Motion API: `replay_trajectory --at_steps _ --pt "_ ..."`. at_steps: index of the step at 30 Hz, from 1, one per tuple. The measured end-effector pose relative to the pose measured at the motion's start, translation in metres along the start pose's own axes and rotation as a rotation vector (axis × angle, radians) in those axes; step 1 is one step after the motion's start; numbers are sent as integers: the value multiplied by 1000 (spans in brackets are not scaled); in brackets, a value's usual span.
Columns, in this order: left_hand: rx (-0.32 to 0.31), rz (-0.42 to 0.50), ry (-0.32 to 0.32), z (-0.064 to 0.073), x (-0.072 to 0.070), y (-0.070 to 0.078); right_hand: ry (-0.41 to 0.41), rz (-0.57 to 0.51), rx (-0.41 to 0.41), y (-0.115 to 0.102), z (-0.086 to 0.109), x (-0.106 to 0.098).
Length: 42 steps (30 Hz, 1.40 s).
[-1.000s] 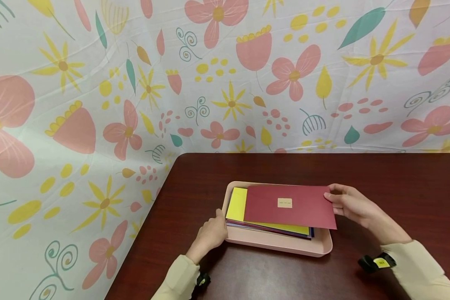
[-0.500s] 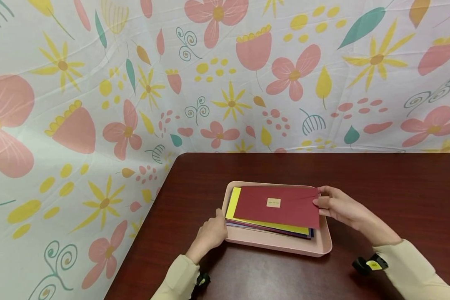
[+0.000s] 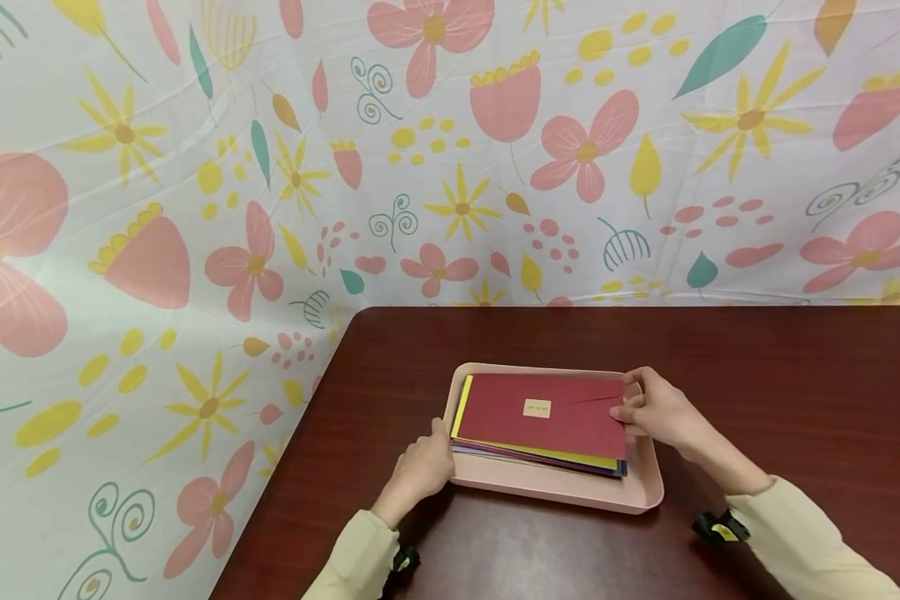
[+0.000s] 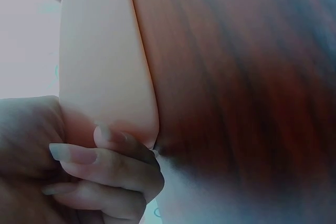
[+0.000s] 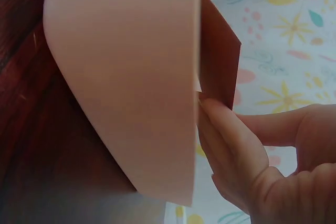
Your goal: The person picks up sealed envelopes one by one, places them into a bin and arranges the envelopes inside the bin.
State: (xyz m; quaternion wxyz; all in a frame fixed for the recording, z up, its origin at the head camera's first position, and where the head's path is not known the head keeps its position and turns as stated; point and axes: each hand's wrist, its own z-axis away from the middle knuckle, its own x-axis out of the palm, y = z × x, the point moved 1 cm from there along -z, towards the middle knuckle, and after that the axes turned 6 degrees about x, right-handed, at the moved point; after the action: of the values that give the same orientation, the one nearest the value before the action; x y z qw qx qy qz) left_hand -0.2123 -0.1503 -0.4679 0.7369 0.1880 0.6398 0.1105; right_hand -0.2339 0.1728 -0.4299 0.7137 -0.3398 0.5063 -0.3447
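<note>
A dark red envelope [image 3: 562, 417] with a small cream label lies on top of a stack of coloured envelopes inside a pink tray [image 3: 547, 487]. My right hand [image 3: 660, 412] pinches its right edge between thumb and fingers; in the right wrist view that envelope [image 5: 220, 51] rises above the tray wall [image 5: 126, 87]. Yellow [image 3: 461, 408] and darker edges show beneath the red one. My left hand [image 3: 423, 462] grips the tray's left end. In the left wrist view, curled fingers [image 4: 110, 166] hold the tray's end [image 4: 105, 56].
The tray stands on a dark reddish-brown wooden table [image 3: 412, 342]. A white cloth with a floral print [image 3: 450, 167] hangs behind the table and along its left side. Black bands with cameras are on both wrists.
My right hand has moved left with the red envelope, which now covers most of the yellow one and lies lower over the stack. The left hand and tray stay put.
</note>
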Motion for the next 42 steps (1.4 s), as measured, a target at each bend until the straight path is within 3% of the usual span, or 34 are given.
replay_trajectory --at_steps 11,18,24,33,38,42 --pt "4 -9 8 1 0 2 30 -1 33 -1 4 1" --pt "4 -13 11 1 -2 2 59 -86 20 0 6 -12" --pt "19 -18 10 0 -2 0 79 -89 26 8 6 -23" --pt "76 3 -7 0 -4 -6 121 -103 -125 28 3 -50" --pt "124 -13 -12 1 -19 -15 221 -5 -179 44 0 -79" --pt "109 -47 43 -6 -44 -24 428 272 -205 55 2 -105"
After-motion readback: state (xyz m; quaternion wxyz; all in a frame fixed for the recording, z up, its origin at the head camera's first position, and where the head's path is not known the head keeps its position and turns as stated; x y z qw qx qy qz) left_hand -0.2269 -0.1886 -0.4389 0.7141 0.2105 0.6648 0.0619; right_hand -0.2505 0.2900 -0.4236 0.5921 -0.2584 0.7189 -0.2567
